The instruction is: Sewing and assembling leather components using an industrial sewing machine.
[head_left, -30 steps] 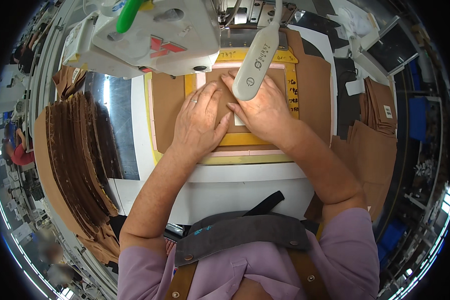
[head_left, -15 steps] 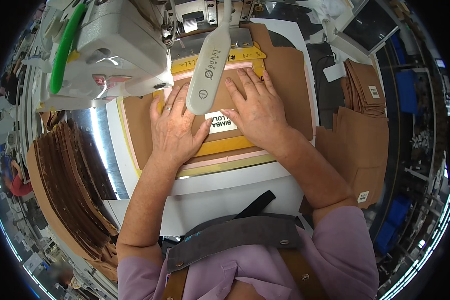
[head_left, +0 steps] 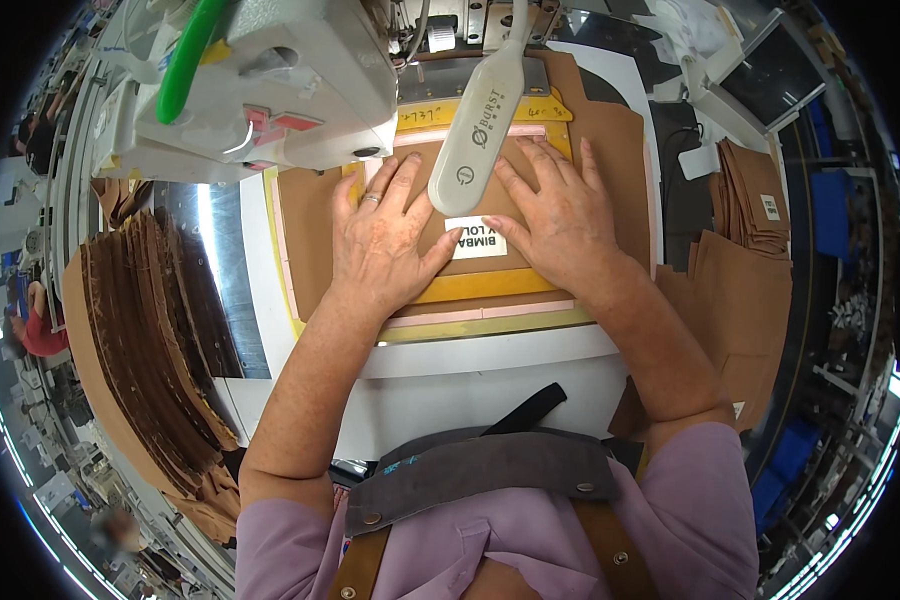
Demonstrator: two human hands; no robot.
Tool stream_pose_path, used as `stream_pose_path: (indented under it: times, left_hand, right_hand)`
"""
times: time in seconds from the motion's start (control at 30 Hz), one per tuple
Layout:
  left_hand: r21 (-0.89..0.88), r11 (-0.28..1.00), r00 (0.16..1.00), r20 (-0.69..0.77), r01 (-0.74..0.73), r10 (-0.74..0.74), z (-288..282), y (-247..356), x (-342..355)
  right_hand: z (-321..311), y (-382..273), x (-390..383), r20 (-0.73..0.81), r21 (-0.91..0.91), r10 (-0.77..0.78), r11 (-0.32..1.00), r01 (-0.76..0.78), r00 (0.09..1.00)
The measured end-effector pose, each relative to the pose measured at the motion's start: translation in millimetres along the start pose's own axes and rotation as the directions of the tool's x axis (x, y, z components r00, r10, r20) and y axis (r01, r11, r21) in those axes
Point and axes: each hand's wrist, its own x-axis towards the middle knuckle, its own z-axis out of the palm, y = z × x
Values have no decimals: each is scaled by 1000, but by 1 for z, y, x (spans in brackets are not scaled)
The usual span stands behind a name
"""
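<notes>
Both hands lie flat and open, gripping nothing: the left hand [head_left: 385, 250] and right hand [head_left: 560, 225] press a brown leather panel [head_left: 470, 225] into the yellow-and-pink template [head_left: 480, 300] on the table [head_left: 470, 370], apparently keeping it flat beneath the sewing machine head [head_left: 270, 90].

both hands slide apart on the brown piece [head_left: 440, 255]: the left hand [head_left: 380, 250] now lies beside the white label [head_left: 475, 238], the right hand [head_left: 560, 225] clear of it, fingers spread wider.

Both hands flat and open, palms down, fingers spread: left hand [head_left: 382, 245], right hand [head_left: 560, 222], forearms extended forward.
</notes>
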Motion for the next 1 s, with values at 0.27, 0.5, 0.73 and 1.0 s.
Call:
stream_pose_path:
  times: [0.27, 0.5, 0.73, 1.0]
  left_hand:
    - [23, 999, 999, -18, 30, -29, -5, -5, -4]
    - [53, 998, 999, -5, 39, -39, -10, -13, -7]
    - [104, 993, 998, 38, 55, -59, -20, -26, -14]
    - [177, 982, 997, 21, 72, -77, -28, -41, -24]
  right_hand:
    - [-3, 4, 2, 10, 32, -34, 999, 34, 999]
    - [2, 1, 4, 3, 101, -31, 994, 30, 1000]
    - [7, -11, 12, 24, 126, -56, 991, 52, 998]
    - [13, -27, 22, 19, 166, -94, 982, 90, 995]
